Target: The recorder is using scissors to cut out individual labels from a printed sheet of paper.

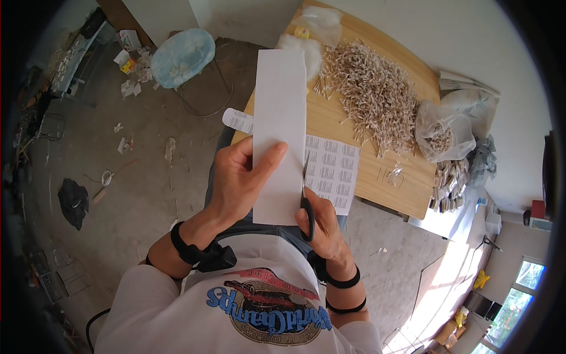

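My left hand (236, 183) grips a long white sheet of paper (280, 100), thumb on its face and fingers behind. My right hand (325, 227) is closed on a pair of scissors (307, 219) with black handles. The scissors' blades lie along the sheet's right edge, pointing away from me; whether paper is between them I cannot tell. Beyond the scissors, a sheet of printed labels (333, 168) rests at the near edge of the wooden table (377, 186). A rounded printed piece (237, 120) sticks out left of the white sheet.
A large heap of thin sticks, like cotton swabs (374, 88), covers the table's far part. Beside it stands a clear plastic bag (445, 133) with more sticks. A pale blue round stool (183, 58) and a black bag (73, 203) are on the floor at left.
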### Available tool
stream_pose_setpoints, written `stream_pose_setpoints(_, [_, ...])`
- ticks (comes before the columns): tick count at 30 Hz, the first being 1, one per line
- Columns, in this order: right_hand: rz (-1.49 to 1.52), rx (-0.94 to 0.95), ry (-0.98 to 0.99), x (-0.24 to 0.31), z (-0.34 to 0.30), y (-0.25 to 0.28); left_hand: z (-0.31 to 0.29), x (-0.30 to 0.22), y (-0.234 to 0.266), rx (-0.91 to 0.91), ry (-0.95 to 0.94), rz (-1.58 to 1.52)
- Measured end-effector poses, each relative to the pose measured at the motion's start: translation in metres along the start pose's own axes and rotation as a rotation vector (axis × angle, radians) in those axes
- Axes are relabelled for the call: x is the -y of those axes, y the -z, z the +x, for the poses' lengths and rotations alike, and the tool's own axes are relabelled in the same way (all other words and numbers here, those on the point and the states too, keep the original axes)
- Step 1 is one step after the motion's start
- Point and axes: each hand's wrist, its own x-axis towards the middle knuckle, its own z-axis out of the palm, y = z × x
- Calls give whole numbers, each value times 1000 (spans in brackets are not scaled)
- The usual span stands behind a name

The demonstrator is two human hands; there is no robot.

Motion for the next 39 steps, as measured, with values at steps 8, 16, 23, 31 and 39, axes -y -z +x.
stream_pose_setpoints(8, [109, 97, 42, -8, 1, -1, 6, 4, -1, -14, 146, -246])
stream_pose_setpoints(16, [299, 164, 60, -7, -1, -8, 2, 0, -3, -51, -88, 0])
stream_pose_setpoints(23, [220, 157, 3, -6, -4, 1, 7, -7, 2, 67, -30, 104])
stream_pose_setpoints(31, [281, 163, -2, -16, -4, 2, 9, -3, 4, -5, 31, -154])
stream_pose_setpoints(39, [174, 113, 42, -4, -7, -1, 3, -2, 1, 76, -6, -11])
